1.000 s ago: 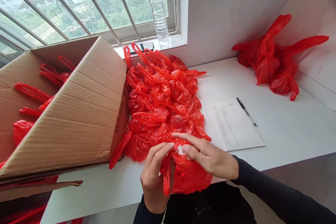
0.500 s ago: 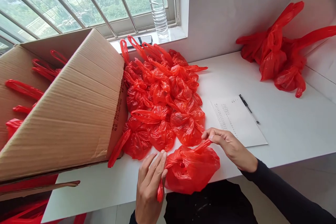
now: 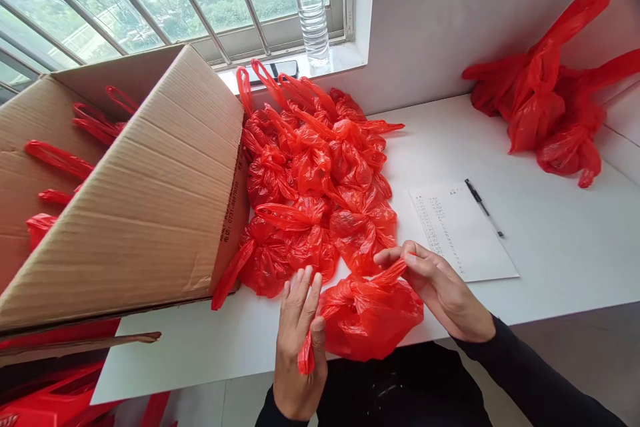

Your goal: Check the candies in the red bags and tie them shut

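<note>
A knotted red plastic bag [image 3: 373, 327] rests at the table's front edge, between my two hands. One of its handles is pinched between the thumb and fingers of my right hand [image 3: 445, 290]. At the bag's left side, my left hand [image 3: 294, 330] is open with its fingers stretched out. The other handle loop lies across that palm by the thumb, without fingers wrapped round it. Just behind stands a cluster of several tied red bags [image 3: 313, 243], packed close together. What is inside the bags cannot be made out.
A tall cardboard box [image 3: 165, 200] with red bags inside stands at left. Right of the cluster lie a written sheet [image 3: 465, 240] and a pen [image 3: 484, 207]. More red bags [image 3: 537, 113] sit at the far right. A water bottle [image 3: 313, 13] and a phone [image 3: 280, 71] are on the windowsill.
My left hand's fingers have straightened and loosened from the bag's handle. My right hand still pinches the other handle. The whole view has shifted slightly.
</note>
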`<action>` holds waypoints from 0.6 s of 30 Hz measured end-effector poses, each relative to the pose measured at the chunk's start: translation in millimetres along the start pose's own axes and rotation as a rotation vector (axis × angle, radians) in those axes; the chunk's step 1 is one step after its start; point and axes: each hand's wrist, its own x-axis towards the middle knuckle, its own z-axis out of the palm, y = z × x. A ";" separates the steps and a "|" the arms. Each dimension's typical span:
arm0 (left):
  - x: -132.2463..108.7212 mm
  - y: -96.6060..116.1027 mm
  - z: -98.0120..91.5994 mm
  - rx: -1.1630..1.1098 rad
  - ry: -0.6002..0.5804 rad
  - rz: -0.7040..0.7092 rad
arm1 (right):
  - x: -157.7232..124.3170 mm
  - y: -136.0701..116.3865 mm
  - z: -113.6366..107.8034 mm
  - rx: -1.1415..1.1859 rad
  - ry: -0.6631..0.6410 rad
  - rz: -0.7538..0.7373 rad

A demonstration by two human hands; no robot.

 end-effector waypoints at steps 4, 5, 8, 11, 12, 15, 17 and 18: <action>-2.5 -0.6 -1.8 -0.110 0.070 0.036 | 3.0 -5.6 6.2 0.245 -0.086 -0.011; -3.9 -3.2 -1.8 -0.092 0.090 0.054 | 4.8 -6.3 5.9 0.269 -0.084 -0.029; -8.1 -11.9 -2.0 -0.051 0.120 0.043 | 9.2 -5.0 0.3 0.297 -0.026 -0.037; -9.6 -10.0 -3.2 -0.064 0.112 -0.021 | 6.1 -1.3 -4.7 0.159 0.001 -0.079; -9.3 -5.7 -3.2 -0.082 0.089 -0.031 | 3.0 0.1 -4.7 0.051 0.001 -0.128; -7.3 13.0 2.9 -0.119 -0.039 0.100 | -8.1 7.5 0.9 -0.374 -0.048 -0.353; -7.2 23.2 15.0 -0.080 -0.113 0.239 | -13.2 18.4 6.5 -0.668 -0.134 -0.521; -8.0 26.1 23.1 -0.041 -0.133 0.274 | -14.4 26.1 8.7 -0.796 -0.173 -0.589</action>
